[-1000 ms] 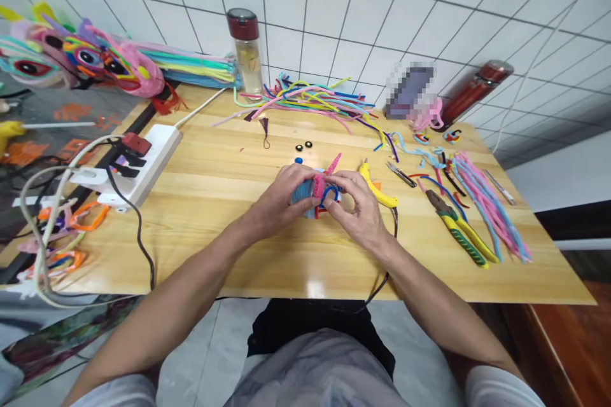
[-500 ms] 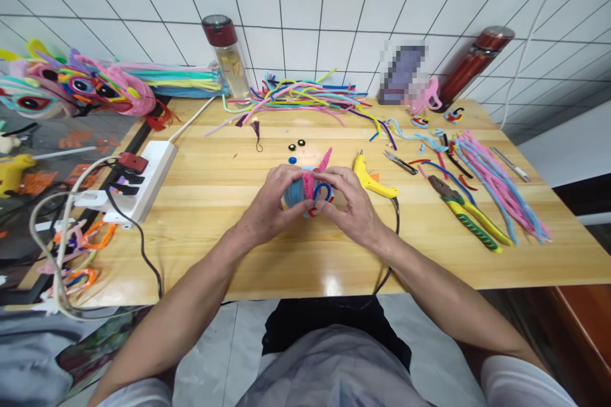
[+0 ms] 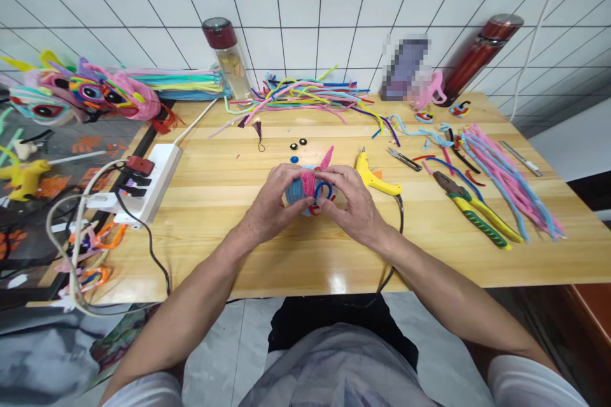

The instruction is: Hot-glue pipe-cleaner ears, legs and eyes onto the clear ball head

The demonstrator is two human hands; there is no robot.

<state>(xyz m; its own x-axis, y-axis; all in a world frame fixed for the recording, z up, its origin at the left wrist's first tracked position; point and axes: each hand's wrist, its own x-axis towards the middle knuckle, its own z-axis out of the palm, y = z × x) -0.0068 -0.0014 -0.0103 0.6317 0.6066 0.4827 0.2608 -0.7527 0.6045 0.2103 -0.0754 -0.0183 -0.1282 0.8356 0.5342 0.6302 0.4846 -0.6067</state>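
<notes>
Table [image 3: 286,261]: wood (craft piece [image 3: 309,186] held) | wall [image 3: 300,0]: white-tiled | floor [image 3: 210,356]: grey

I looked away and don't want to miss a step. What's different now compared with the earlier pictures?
The camera view shifted slightly. Nothing was visibly picked up or let go: the left hand and right hand still hold the blue-and-pink piece, any shift of it too slight to be sure of. The yellow glue gun and pliers stay put.
</notes>
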